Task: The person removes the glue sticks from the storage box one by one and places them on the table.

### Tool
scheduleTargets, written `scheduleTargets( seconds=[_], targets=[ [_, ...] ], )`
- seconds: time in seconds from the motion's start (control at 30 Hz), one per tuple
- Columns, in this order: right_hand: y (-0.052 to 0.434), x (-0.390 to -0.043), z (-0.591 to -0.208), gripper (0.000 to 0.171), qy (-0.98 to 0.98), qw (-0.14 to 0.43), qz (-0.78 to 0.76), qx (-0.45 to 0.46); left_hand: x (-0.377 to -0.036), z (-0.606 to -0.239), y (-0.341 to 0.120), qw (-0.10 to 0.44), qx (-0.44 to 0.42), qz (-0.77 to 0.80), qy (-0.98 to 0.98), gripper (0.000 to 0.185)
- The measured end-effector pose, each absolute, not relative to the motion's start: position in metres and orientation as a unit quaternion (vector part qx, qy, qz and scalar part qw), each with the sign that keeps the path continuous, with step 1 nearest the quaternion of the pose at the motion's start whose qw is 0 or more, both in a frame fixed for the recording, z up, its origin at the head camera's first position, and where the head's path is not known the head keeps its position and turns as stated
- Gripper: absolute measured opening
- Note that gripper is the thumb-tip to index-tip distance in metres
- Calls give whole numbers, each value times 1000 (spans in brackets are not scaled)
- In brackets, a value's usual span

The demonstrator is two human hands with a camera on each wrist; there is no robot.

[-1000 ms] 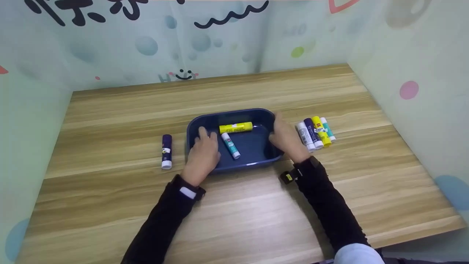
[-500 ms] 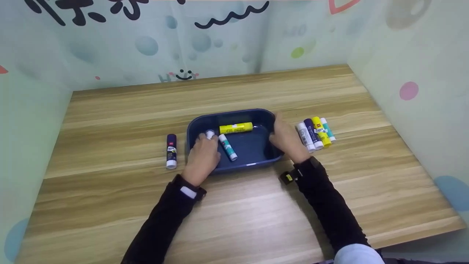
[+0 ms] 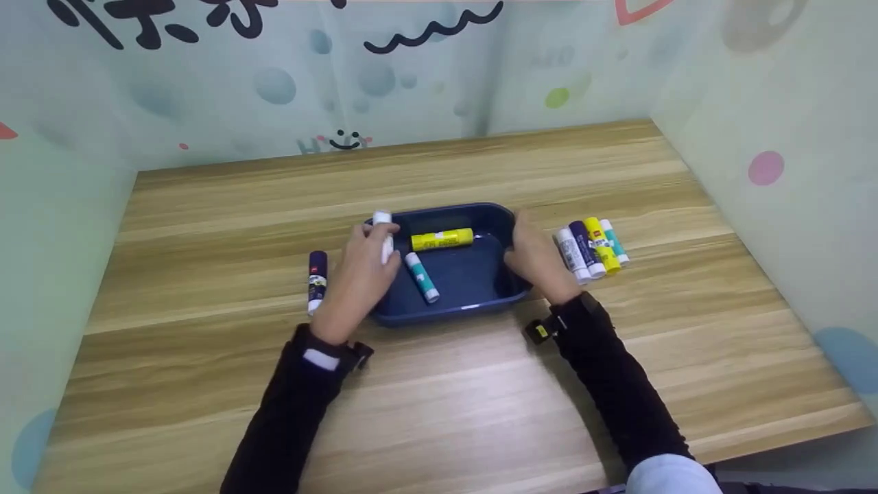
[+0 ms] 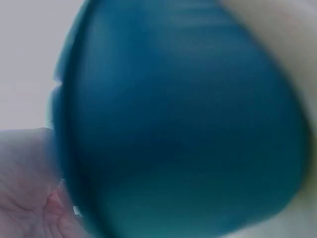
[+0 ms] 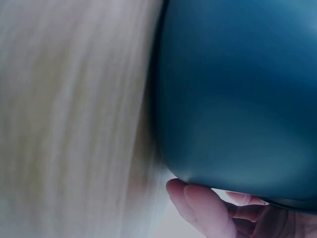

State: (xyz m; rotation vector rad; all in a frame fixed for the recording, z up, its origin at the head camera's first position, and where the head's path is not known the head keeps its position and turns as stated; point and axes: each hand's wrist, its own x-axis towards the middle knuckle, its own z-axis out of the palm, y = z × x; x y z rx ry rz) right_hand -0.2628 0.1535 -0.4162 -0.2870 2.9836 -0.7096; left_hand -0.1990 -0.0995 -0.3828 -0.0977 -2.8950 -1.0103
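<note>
White-capped glue stick (image 3: 383,237), pinched upright

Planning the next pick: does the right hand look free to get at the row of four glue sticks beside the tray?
Probably yes: the right hand rests on the tray's right rim, and the glue sticks lie uncovered just beyond it.

A: Where does the head view look from?
B: High, angled forward and down over the whole counter (image 3: 206,384).
A: And the 2 wrist views?
B: Both pressed close, blurred, against the blue tray's (image 3: 473,302) (image 4: 178,129) (image 5: 237,94) outer wall, the part all 3 share.
</note>
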Motion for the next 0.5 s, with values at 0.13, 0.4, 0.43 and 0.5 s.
scheduleTargets(
  seconds=[0.13, 0.4, 0.43, 0.5],
  targets=[
    [154, -263, -416, 65, 967, 38, -237, -91, -198, -365, -118, 55, -22, -372, -926, 39],
    [154, -263, -415, 69, 967, 47, -236, -84, -202, -361, -163, 33, 6, -342, -939, 39],
    [154, -263, -416, 69, 967, 47, -236, -84, -203, -363, -168, 19, 7, -332, -943, 39],
    [154, -263, -416, 69, 967, 47, -237, -83, -203, -366, -176, -12, 11, -315, -949, 39]
  ],
)
